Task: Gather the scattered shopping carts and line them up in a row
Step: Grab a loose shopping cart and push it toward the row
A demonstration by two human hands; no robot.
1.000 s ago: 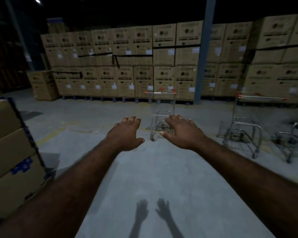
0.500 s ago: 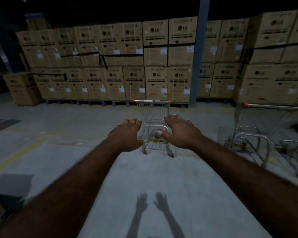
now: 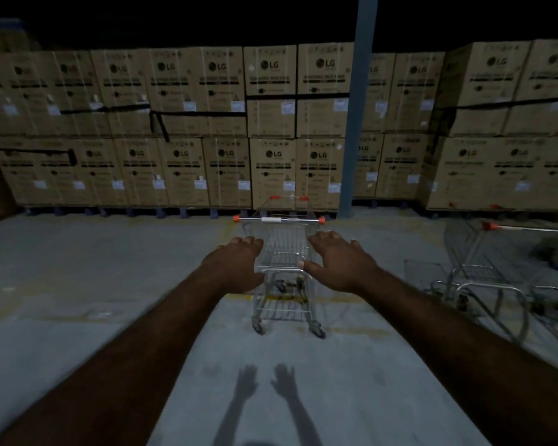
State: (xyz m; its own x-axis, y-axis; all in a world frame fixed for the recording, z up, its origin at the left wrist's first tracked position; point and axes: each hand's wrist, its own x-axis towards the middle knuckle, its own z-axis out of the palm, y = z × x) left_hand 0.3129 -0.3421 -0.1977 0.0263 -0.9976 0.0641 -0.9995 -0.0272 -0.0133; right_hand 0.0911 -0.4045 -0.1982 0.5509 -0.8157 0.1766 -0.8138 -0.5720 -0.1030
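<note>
A small wire shopping cart (image 3: 284, 268) with a metal handle and orange end caps stands on the concrete floor straight ahead, its handle facing me. My left hand (image 3: 236, 265) and my right hand (image 3: 335, 262) stretch out palm down on either side of it, fingers relaxed, holding nothing. Both hands are short of the handle and do not touch it. A second cart (image 3: 484, 252) with an orange-capped handle stands at the right, with more cart frames behind it, partly cut off.
A wall of stacked cardboard boxes (image 3: 271, 123) on pallets runs across the back. A blue steel column (image 3: 355, 123) rises just behind the cart. Faded yellow lines mark the grey floor (image 3: 78, 284). The room is dim.
I have moved forward, so the cart ahead looks larger and closer and now sits between my hands. The boxes that were at the left have left the view. Both hands stay outstretched.
</note>
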